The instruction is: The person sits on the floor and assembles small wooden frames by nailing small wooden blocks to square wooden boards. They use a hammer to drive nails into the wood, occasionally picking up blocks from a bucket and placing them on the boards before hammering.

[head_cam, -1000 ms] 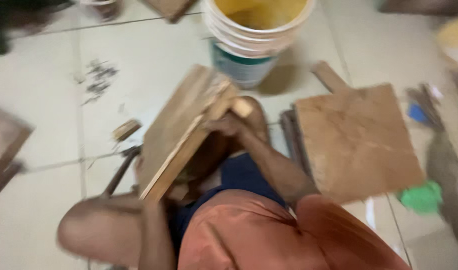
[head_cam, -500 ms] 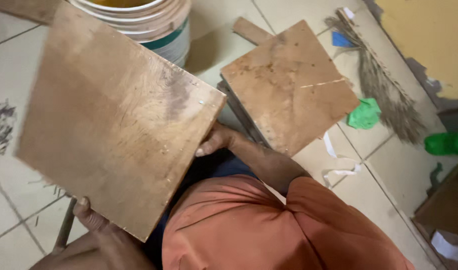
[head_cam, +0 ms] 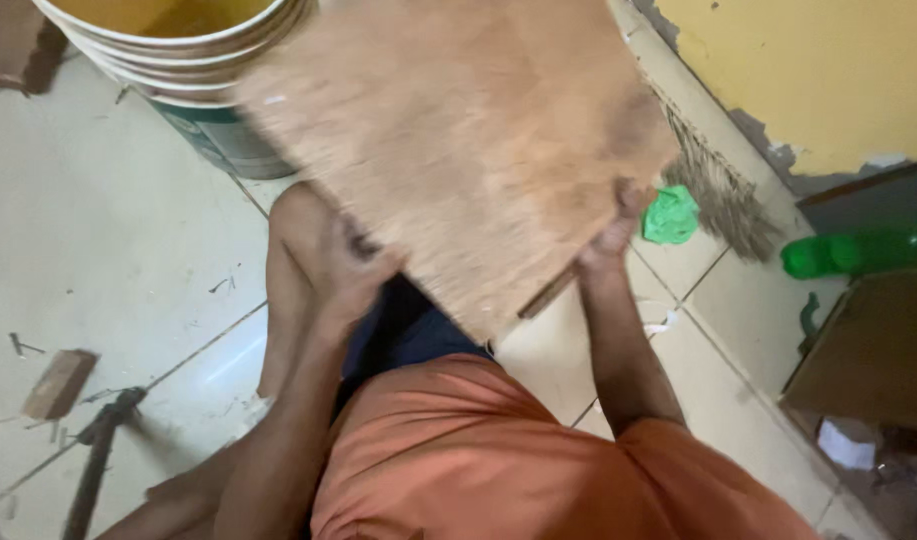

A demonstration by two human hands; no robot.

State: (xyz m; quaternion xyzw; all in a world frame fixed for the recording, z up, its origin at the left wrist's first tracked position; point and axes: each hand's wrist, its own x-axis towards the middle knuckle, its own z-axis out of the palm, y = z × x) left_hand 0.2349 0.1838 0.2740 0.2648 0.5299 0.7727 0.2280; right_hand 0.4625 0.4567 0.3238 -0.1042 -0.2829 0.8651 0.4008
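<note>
Both hands grip flat brown square wooden board (head_cam: 458,140), blurred, held up in front of white plastic bucket (head_cam: 193,70); left hand (head_cam: 350,270) clenched on its lower-left edge, right hand (head_cam: 610,235) on lower-right edge

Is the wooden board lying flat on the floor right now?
No, both hands, left hand and right hand, hold the wooden board up off the tiles.

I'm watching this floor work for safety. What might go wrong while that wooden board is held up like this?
The wooden board, gripped only at its lower edges by the left hand and right hand, may slip onto the bare knee below. Its far edge is close to the bucket and might knock it. The hammer and small wood block on the tiles are trip hazards.
</note>
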